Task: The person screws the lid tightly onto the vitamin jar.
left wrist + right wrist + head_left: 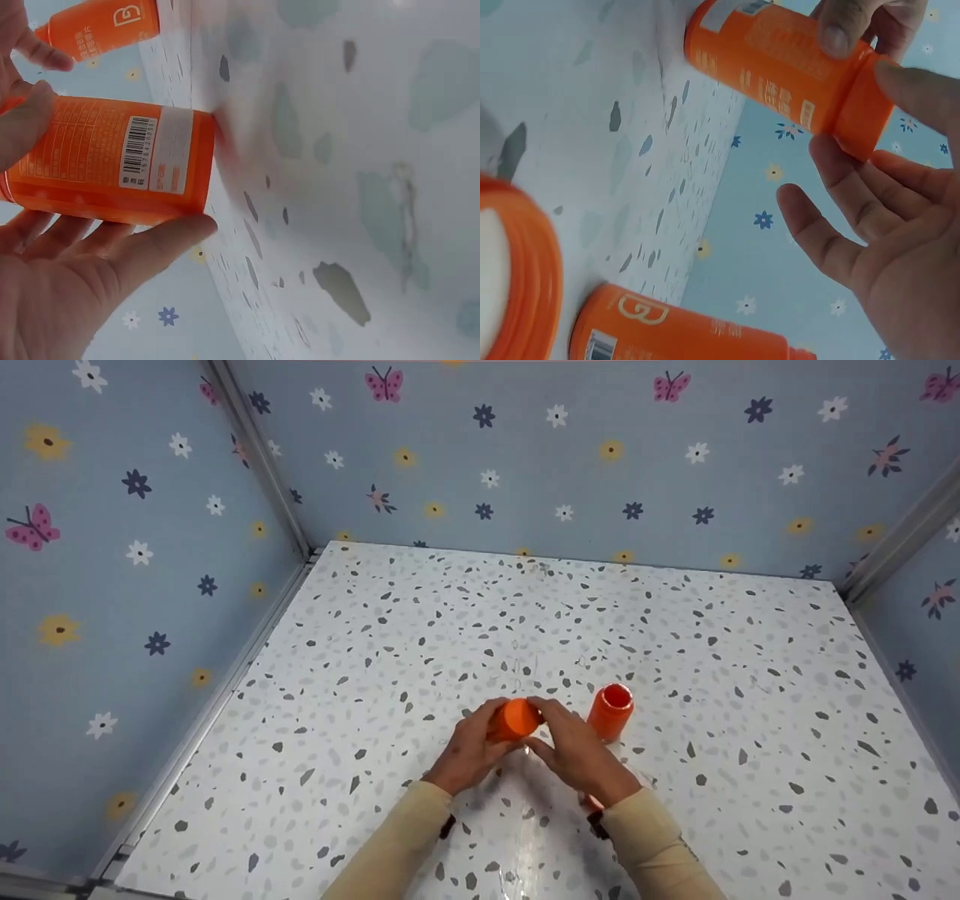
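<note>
An orange bottle (pixel 112 161) with white print and a barcode stands upright, its base right at the tabletop. My left hand (pixel 469 750) grips its body, the fingers and thumb around its sides. An orange cap (pixel 862 105) sits on its top. My right hand (pixel 577 750) holds this cap between thumb and fingertips. Just right of the right hand stands a second orange bottle (pixel 610 712), uncapped, its mouth facing up. Near the right wrist lies a round orange piece (pixel 536 262) with a white inside, mostly hidden by the forearm in the head view.
The white speckled tabletop (pixel 405 660) extends around the hands. Blue panels (pixel 562 450) printed with flowers and butterflies enclose it at the back and both sides, with grey metal strips (pixel 259 450) at the corners.
</note>
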Tool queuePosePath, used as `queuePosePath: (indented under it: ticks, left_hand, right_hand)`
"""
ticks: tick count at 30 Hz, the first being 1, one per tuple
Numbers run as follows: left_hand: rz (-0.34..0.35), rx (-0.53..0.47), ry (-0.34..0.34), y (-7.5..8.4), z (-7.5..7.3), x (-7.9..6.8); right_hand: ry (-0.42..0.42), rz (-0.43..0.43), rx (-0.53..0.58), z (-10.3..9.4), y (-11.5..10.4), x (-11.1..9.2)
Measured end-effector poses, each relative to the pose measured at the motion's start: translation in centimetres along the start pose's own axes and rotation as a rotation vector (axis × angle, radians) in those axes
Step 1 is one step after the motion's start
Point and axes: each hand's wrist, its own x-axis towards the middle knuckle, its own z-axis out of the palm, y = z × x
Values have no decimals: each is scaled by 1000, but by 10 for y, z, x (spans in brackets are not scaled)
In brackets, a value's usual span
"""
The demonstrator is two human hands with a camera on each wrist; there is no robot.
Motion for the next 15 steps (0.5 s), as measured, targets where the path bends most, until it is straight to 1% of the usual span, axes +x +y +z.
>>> queuePosePath:
  ticks: [3, 6, 10, 15]
  left_hand:
    - [-60, -32, 7, -1, -3, 4]
    - [-127, -62, 20, -3, -6, 6]
    - [-155, -102, 44, -8, -10, 8]
    - [-173, -161, 59, -12, -16, 9]
  right_hand:
    - [-12, 35, 1, 1, -4, 11]
    - [-32, 79, 25, 2, -8, 21]
    - [-51, 123, 42, 5, -11, 32]
    - [-66, 188, 36, 9, -14, 41]
